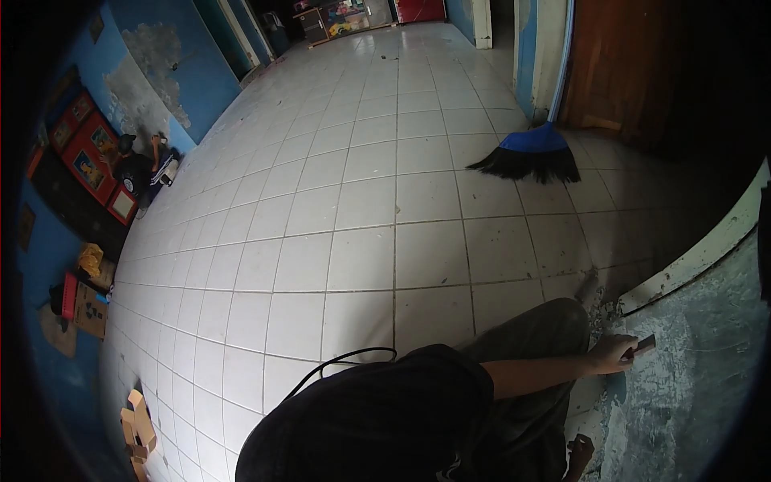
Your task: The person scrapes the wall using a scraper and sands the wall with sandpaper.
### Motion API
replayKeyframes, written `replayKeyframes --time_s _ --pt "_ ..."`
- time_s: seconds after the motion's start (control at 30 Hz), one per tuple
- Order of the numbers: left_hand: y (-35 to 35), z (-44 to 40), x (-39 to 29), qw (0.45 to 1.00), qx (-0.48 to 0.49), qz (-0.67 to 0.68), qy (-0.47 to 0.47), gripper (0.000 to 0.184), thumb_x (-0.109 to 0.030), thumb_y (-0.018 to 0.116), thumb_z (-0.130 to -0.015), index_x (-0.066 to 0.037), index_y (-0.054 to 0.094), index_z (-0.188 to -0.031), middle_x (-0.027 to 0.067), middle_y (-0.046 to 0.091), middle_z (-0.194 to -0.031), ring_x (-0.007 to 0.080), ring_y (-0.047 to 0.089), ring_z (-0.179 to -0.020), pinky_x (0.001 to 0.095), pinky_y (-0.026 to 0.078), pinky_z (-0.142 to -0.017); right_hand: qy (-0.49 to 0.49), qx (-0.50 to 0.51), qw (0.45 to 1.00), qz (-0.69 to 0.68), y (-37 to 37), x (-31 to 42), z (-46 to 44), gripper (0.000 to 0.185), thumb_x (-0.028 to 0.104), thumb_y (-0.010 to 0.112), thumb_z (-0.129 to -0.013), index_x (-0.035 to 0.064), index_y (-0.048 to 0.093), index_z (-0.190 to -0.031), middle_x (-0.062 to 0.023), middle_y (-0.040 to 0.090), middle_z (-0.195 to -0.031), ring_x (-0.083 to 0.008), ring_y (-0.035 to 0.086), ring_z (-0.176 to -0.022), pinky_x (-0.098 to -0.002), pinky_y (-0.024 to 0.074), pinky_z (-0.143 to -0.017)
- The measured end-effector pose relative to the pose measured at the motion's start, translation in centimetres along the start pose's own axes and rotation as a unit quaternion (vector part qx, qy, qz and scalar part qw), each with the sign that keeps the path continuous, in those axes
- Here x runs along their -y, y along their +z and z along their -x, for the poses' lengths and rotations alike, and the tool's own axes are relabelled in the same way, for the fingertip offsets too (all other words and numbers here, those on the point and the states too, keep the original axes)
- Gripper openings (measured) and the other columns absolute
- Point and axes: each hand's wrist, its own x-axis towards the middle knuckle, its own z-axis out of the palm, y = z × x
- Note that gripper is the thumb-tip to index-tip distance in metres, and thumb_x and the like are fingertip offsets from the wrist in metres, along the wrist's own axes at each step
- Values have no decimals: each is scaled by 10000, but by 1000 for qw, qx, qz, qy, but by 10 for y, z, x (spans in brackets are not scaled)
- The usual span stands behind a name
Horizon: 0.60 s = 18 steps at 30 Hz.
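From here I see a blue broom head (pixel 542 140) with black bristles (pixel 526 166). Pale square tiles (pixel 361 257) form a grid; the left wall (pixel 181 60) is blue with grey patches.

We can read no text, label, brand, number or sign. The round white print (pixel 129 184) on the other person's shirt (pixel 135 170) is too small for us to make out. The pale mark (pixel 448 471) low on our own shirt (pixel 361 418) is only partly in view, and we cannot read it either.
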Motion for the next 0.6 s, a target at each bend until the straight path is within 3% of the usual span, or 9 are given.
replayKeyframes --time_s 0.37,0.43,0.53,0.6 --pt "-3 -1 0 1000 17 -18 -10 209 -220 647 -758 -43 535 -765 94 566 -656 249 584 -607 359 438 -555 -17 6 1000 -15 0 1 2 221 160 552 -810 41 598 -991 -124 649 -724 -196 649 -621 -284 462 -460" --pt "-17 -7 -13 1000 17 -6 -11 208 -218 643 -765 -42 535 -755 90 565 -643 242 586 -603 350 436 -549 24 20 999 -25 -1 4 2 223 162 560 -807 39 599 -989 -125 651 -724 -191 651 -624 -283 469 -467" --pt "-62 -29 -33 999 26 28 -17 207 -218 647 -771 -37 547 -760 80 573 -636 206 586 -589 322 433 -542 40 1 999 -11 0 13 5 233 141 570 -784 37 599 -990 -137 648 -744 -217 646 -629 -314 485 -485" --pt "-93 -42 -34 998 -19 62 9 215 -226 650 -783 -30 564 -786 69 600 -656 145 585 -597 301 430 -538 22 10 999 -22 0 19 12 260 187 566 -801 30 600 -1006 -139 651 -759 -213 633 -629 -319 485 -505"
